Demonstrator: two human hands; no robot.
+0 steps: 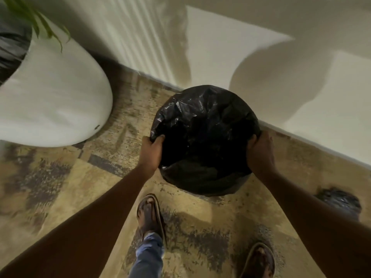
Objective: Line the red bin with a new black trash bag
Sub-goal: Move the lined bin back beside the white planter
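A black trash bag point(200, 117) covers a round bin standing on the floor by the wall; the bag is folded over the rim and hangs down the outside, so none of the bin's red shows. Its inside is dark. My left hand point(151, 152) grips the bag at the left rim, fingers curled over the edge. At the right rim my right hand point(260, 152) holds the bag the same way.
A large white planter point(54, 101) with green leaves stands at the left. A cream wall point(261, 57) runs behind the bin. A crumpled dark bag point(339, 199) lies on the patterned floor at the right. My sandalled feet point(150, 213) are just below the bin.
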